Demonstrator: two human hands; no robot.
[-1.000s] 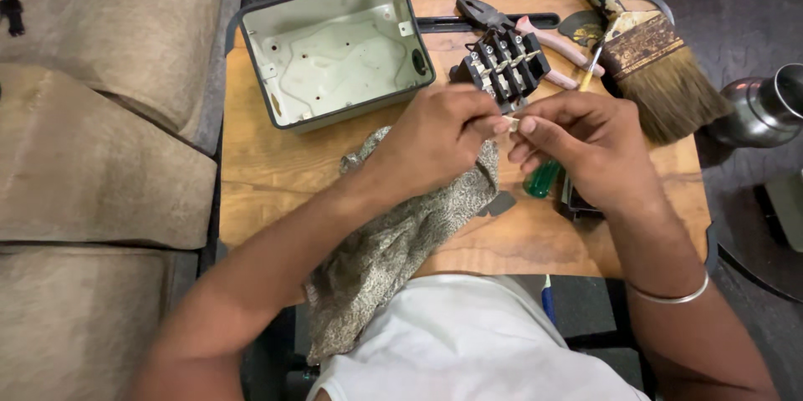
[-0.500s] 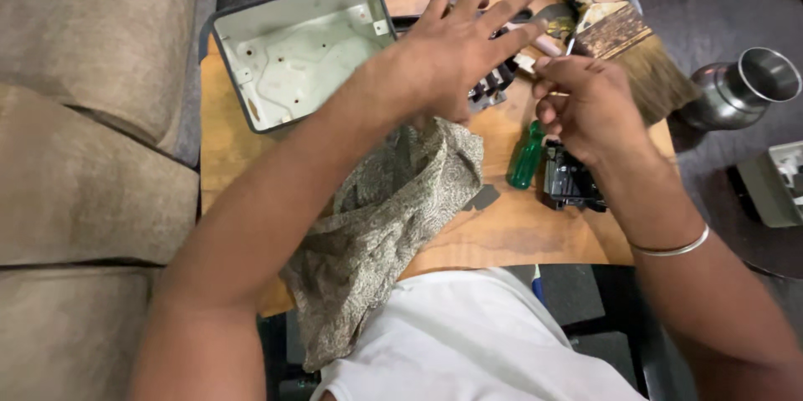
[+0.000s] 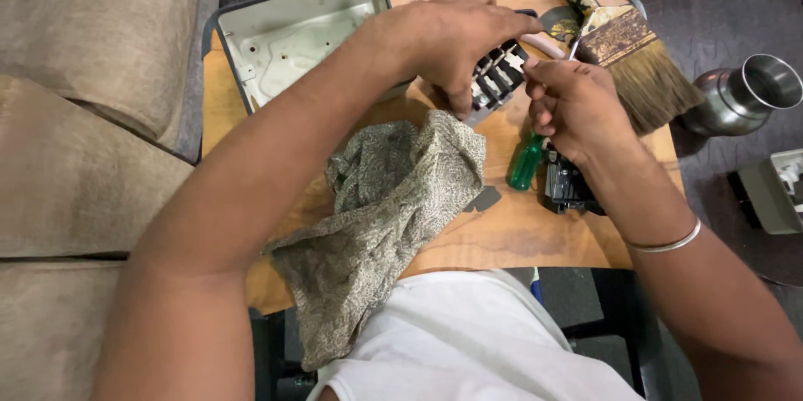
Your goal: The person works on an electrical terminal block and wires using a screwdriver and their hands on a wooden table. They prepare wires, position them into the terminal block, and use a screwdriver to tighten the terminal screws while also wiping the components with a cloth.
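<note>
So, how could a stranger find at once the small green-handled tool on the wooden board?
Start at the wooden board. Under the right hand, beside the patterned grey cloth, lies the screwdriver. Its translucent green handle is the only green thing there; the black part next to it is dark and blocky.

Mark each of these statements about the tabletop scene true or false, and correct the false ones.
1. The left hand rests on the black switch block. True.
2. The paintbrush lies inside the grey metal box. False: it lies on the right far part of the wooden board, apart from the box, which holds nothing that can be seen.
3. A patterned cloth lies on the board and hangs over its near edge. True.
4. The green-handled screwdriver is held in the right hand. False: it lies on the board just below that hand.
5. The steel cup stands on the board. False: it stands off the board, to the right.
</note>
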